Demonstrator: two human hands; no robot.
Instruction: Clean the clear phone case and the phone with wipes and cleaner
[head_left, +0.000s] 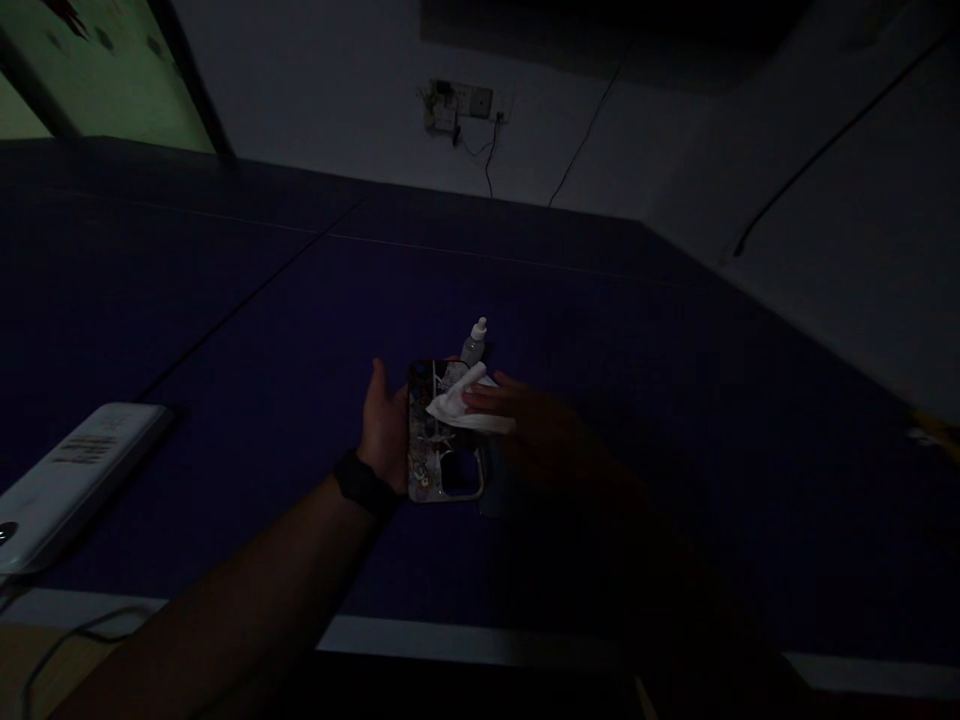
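The blue table (255, 480) spreads wide to either side, its pale near edge (420, 636) under my forearms; my half-curled left hand (384, 430) grasps the phone case (421, 440), my right hand (517, 405) holds a white cloth (454, 402) on it; its patterned back faces up, large cutout nearest me

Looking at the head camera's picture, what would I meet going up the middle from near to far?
Table's pale near edge → patterned phone case → dropper bottle → wall sockets.

White device (86, 475) lies at left; wall (322, 90) bears sockets (466, 102).
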